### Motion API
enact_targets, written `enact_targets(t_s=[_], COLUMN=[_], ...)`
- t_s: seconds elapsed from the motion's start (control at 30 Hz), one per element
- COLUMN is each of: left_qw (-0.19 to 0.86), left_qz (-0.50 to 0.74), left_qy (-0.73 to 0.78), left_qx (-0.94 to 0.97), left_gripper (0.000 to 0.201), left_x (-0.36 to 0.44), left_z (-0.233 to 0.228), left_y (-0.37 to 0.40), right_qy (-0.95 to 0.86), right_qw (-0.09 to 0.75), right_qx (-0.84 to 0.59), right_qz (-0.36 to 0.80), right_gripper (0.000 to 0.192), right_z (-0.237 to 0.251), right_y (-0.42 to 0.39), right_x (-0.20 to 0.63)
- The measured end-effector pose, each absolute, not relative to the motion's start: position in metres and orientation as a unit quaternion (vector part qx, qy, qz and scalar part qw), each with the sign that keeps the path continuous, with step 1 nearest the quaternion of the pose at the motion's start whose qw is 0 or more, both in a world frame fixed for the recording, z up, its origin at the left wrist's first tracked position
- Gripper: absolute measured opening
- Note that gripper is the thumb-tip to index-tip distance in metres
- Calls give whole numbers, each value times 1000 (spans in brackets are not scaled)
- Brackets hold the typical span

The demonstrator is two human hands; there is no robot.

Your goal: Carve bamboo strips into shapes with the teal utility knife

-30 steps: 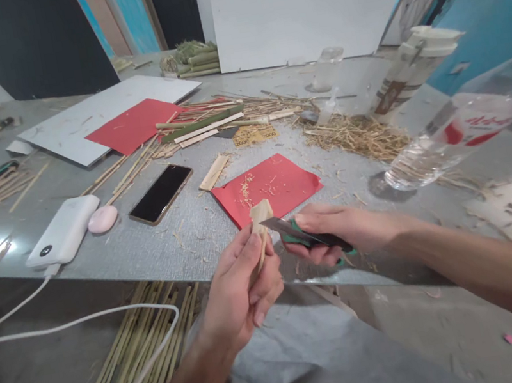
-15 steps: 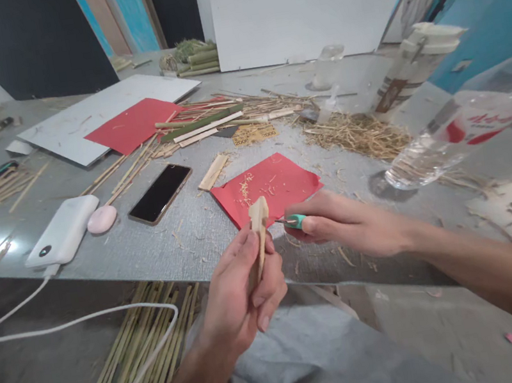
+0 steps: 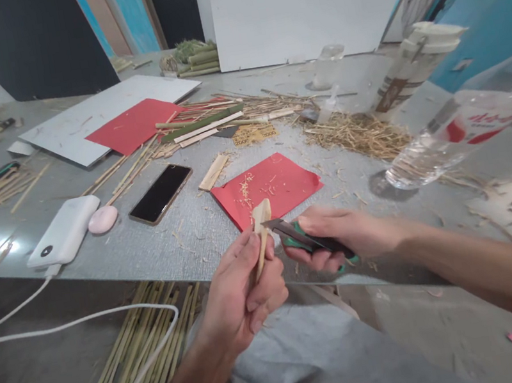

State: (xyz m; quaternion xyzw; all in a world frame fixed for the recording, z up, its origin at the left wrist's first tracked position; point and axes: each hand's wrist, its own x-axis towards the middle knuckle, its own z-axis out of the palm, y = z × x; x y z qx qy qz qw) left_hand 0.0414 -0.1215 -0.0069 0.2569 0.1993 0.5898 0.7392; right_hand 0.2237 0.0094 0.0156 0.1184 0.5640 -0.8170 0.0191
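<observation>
My left hand (image 3: 245,280) is closed round a pale carved wooden piece (image 3: 262,214), whose wider end sticks up above my thumb. In my right hand (image 3: 335,234) is a green and black utility knife (image 3: 315,238), gripped by the handle. Its blade points left and meets the wooden piece just below the wide end. Beyond both hands lies a red paper sheet (image 3: 278,181) with wood shavings on it. The lower part of the wooden piece is hidden in my left palm.
Left of the paper lie a phone (image 3: 161,194), a flat wood strip (image 3: 213,172) and a white power bank (image 3: 64,232) with a cable. A water bottle (image 3: 459,127) stands at right by a straw heap (image 3: 358,135). Thin stalks (image 3: 149,344) are below the table edge.
My right hand has turned, so the knife's black side now shows. The blade has come onto the wooden piece. My left hand stays nearly in place.
</observation>
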Motion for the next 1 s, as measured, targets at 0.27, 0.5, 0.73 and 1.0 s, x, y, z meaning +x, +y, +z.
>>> enact_targets(t_s=[0.27,0.5,0.73,1.0], left_qw=[734,730,746,756], left_qz=[596,599,590,585], left_qy=[201,208,193,171], left_qx=[256,255,240,240], left_gripper=[32,34,38,40], left_x=[42,40,41,42], left_z=[-5,-5,-5,-4], left_y=[-121,-122,-119,-120], right_qy=[605,708,608,492], right_qw=[-11,-54,-13,85], right_qx=[120,141,149,100], right_qz=[-787,-690,-780,-861], right_gripper=[53,51,50,55], right_z=[22,30,22,16], right_y=[9,9,9,12], right_x=[226,226,225,225])
